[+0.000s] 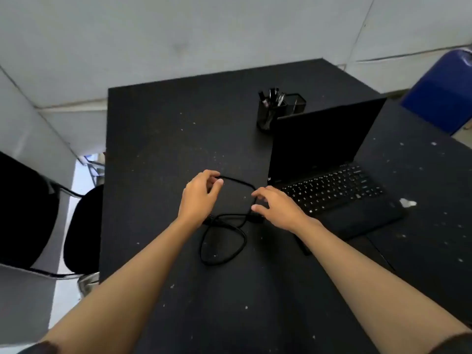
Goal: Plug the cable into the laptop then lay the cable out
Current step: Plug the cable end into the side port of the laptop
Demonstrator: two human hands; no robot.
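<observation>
A black cable [224, 241] lies in loose loops on the black table [178, 139], just left of an open black laptop [332, 185] with a dark screen. My left hand [199, 195] pinches the cable's far loop between thumb and fingers. My right hand [275, 205] hovers over the cable beside the laptop's left edge, fingers curled around the strand; a dark plug end shows under its thumb. Whether the cable sits in a laptop port is hidden by my right hand.
A black mesh pen holder [278, 108] with pens stands behind the laptop. A black chair [51, 215] is at the table's left side. A blue bin [441, 93] stands on the floor at the far right. White specks dot the tabletop.
</observation>
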